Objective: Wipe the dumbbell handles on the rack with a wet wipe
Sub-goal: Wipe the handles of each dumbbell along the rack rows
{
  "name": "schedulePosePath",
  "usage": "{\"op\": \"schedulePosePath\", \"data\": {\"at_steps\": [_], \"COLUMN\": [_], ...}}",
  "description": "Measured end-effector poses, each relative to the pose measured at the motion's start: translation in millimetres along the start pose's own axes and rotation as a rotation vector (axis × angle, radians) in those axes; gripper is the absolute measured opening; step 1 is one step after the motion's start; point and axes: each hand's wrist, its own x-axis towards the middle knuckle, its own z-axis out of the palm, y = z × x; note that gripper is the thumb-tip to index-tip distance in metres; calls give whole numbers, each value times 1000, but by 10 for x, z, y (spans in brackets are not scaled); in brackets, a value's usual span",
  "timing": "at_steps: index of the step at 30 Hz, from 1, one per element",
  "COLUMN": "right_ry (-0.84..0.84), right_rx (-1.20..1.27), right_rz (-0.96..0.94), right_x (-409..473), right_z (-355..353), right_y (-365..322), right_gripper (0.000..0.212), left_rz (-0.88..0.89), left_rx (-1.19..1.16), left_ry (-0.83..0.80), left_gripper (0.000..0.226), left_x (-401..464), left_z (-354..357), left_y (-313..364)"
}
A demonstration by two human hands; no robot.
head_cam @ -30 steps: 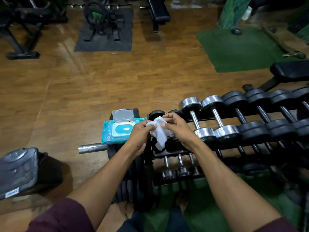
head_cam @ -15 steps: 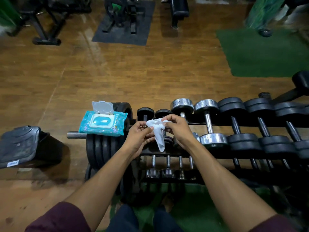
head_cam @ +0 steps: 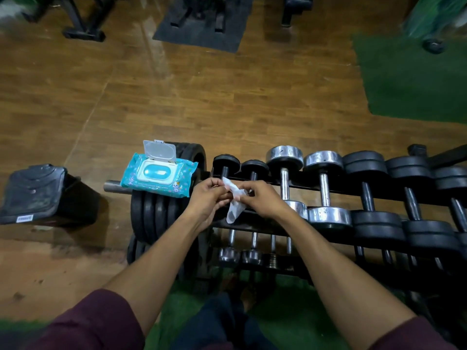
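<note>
A white wet wipe (head_cam: 235, 200) hangs between my two hands above the left end of the dumbbell rack (head_cam: 336, 189). My left hand (head_cam: 207, 198) pinches its upper left corner and my right hand (head_cam: 262, 198) pinches it from the right. Behind my hands lie two small black dumbbells (head_cam: 225, 162); their handles are partly hidden. To the right sit two chrome dumbbells (head_cam: 285, 180) and several larger black ones (head_cam: 366, 190). A teal wipe pack (head_cam: 159, 178) with its lid flipped up rests on a stack of weight plates.
The black weight plates (head_cam: 154, 213) hang on a steel bar (head_cam: 113, 186) left of the rack. A lower tier holds small chrome dumbbells (head_cam: 228, 253). A black bench pad (head_cam: 35, 193) stands at the far left. Green mats (head_cam: 409, 82) and gym machines lie beyond on the wooden floor.
The view has shifted, so the rack and pack sit further right and lower in frame. The wipe has gone from a bunched wad to a longer hanging strip between my hands.
</note>
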Motion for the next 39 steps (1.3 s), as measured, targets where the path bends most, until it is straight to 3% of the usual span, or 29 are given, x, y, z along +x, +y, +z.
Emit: {"op": "schedulePosePath", "data": {"at_steps": [5, 11, 19, 35, 39], "right_ry": [115, 185, 147, -9, -60], "right_rx": [-145, -96, -200, -378, -432], "right_rz": [52, 54, 75, -121, -145], "right_x": [122, 338, 698, 1246, 1315], "right_z": [-114, -246, -107, 50, 83], "right_y": [-35, -81, -22, 478, 420], "right_gripper": [11, 21, 26, 5, 14], "left_rz": [13, 111, 40, -65, -131], "left_rx": [119, 383, 697, 812, 726], "left_ry": [15, 136, 153, 488, 519], "left_gripper": [9, 11, 32, 60, 68], "left_x": [175, 399, 410, 501, 499], "left_z": [-49, -204, -323, -98, -64], "left_y": [-2, -85, -265, -549, -543]}}
